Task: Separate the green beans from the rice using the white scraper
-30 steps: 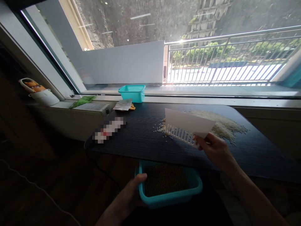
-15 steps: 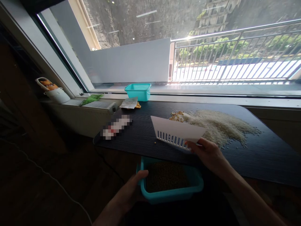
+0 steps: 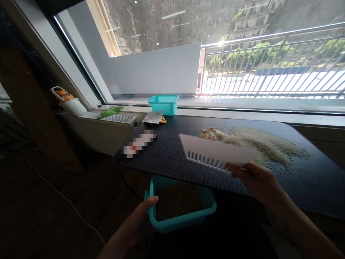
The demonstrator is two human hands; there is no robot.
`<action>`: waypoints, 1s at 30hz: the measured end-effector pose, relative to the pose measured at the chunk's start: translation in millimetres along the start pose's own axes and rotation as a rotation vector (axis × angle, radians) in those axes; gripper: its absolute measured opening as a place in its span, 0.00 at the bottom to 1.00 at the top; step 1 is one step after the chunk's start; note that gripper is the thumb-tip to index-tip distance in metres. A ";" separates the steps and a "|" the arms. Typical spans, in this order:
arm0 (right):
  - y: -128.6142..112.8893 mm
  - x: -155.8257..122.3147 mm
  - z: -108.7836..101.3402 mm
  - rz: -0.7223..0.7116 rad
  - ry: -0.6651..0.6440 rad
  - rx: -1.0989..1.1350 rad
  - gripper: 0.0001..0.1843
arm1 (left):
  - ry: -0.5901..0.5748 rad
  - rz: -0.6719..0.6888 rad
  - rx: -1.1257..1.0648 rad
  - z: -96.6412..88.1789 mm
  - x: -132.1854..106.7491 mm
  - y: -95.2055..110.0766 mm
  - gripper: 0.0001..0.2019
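My left hand [image 3: 137, 216] grips the left wall of a turquoise plastic tub [image 3: 185, 216], its thumb over the rim. Small brownish kernels [image 3: 179, 199] cover the tub's bottom; their kind is too dark to tell. The tub is just below the table's front edge. In my right hand [image 3: 256, 180] is a white slotted plastic scraper [image 3: 218, 148], held by its right end above the table, slots toward me. Behind it spreads a heap of white rice-like grains [image 3: 264, 140], with a patch of yellow-orange kernels [image 3: 208, 133] at its left end. The scraper hides part of the heap.
A second turquoise tub [image 3: 164, 105] stands at the back by the window, a silvery packet [image 3: 152, 117] before it. A blurred-out item [image 3: 138, 144] lies on the dark table's [image 3: 167, 144] left. Left of the table is a radiator [image 3: 118, 120] with a green cloth [image 3: 111, 112].
My right hand and the scraper have moved right. My left hand has shifted the tub left. A lone kernel near the table's front edge no longer shows. The view has turned slightly.
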State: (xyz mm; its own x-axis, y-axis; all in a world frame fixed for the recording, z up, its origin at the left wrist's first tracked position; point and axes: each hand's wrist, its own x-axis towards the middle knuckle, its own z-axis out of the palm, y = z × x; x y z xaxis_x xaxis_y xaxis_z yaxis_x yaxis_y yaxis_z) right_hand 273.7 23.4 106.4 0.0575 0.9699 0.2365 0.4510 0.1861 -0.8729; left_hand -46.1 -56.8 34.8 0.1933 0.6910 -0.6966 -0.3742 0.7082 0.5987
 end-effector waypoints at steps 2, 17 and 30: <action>4.0 9.3 -14.0 0.077 0.185 -0.064 0.17 | -0.045 0.000 -0.013 6.8 4.5 -4.0 0.31; 24.5 28.8 -17.0 0.065 0.123 0.025 0.14 | -0.107 -0.044 -0.026 31.4 16.1 -12.4 0.31; 21.1 16.7 -23.0 0.082 0.099 -0.033 0.16 | -0.100 -0.047 -0.004 38.4 13.4 -9.7 0.30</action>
State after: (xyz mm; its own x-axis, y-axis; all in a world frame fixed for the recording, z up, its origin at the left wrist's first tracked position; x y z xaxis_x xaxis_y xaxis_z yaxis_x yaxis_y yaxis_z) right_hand 304.7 39.9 101.8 0.1823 0.9611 0.2076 0.4700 0.1003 -0.8769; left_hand -5.0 -48.8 34.8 0.2996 0.6684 -0.6808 -0.3660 0.7395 0.5649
